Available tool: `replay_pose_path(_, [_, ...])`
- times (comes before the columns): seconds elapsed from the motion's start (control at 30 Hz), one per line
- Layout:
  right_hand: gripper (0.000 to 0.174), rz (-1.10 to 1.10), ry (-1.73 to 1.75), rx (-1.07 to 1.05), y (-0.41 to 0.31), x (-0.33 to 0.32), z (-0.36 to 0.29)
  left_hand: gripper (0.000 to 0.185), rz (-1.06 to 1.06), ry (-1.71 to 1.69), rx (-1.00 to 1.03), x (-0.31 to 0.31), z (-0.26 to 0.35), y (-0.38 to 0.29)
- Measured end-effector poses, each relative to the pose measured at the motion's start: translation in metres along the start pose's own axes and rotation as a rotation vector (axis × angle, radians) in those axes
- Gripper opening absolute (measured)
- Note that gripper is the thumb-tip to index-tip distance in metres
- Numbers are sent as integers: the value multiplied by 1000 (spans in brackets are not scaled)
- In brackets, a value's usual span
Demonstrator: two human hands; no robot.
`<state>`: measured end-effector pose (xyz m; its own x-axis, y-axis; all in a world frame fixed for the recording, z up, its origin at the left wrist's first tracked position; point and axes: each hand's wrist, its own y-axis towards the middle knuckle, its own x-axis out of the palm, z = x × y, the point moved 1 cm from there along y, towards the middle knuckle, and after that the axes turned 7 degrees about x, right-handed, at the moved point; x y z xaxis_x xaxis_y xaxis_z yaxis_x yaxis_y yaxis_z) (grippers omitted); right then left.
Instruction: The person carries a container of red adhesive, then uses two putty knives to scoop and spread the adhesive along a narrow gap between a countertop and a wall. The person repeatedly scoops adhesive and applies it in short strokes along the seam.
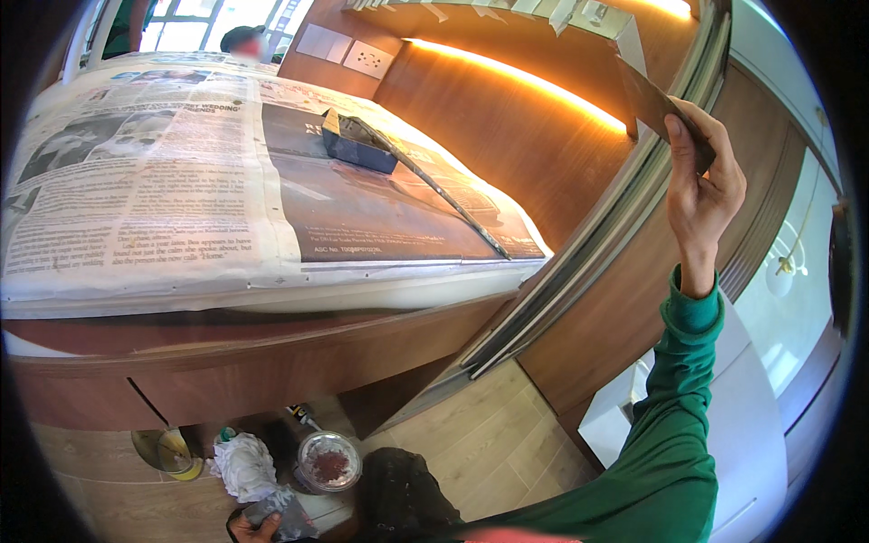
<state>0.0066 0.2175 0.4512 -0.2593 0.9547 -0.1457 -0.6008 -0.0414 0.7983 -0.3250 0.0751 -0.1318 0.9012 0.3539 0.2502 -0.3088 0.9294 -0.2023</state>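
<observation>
At the upper right my right hand (709,159) pinches a thin, flat blade-like piece (648,98) between thumb and fingers. Its far end reaches the corner of a wooden shelf (628,37) edged with pale tape; I cannot tell whether they touch. Low in the picture, my left hand (261,528) grips a flat, putty-smeared plate (288,512), partly cut off by the bottom rim. Just above that hand are a bunched white cloth (244,468) and a round clear tub (329,461) with reddish-brown and whitish material inside.
Newspaper (190,197) covers a raised wood-sided platform (271,380), carrying a small dark open box (360,146) and a thin rod (448,197). On the floor stand a cup (178,456) with yellow contents and a tube (299,413). Metal tracks (577,271) run alongside. Another person (244,44) is behind.
</observation>
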Motion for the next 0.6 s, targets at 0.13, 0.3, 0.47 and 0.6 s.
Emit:
replay_pose_path(0.13, [18, -3, 14, -13, 1, 0, 3, 12, 12, 15, -4, 0, -1, 1])
replay_pose_path(0.3, [19, -27, 9, -25, 1, -1, 7, 13, -14, 1, 15, 0, 3, 1])
replay_pose_path(0.47, [19, -20, -16, -6, 3, -4, 9, 18, -33, -8, 1, -1, 4, 2])
replay_pose_path(0.6, [19, -25, -20, -21, 6, -5, 9, 21, -29, -18, 29, -3, 0, 2])
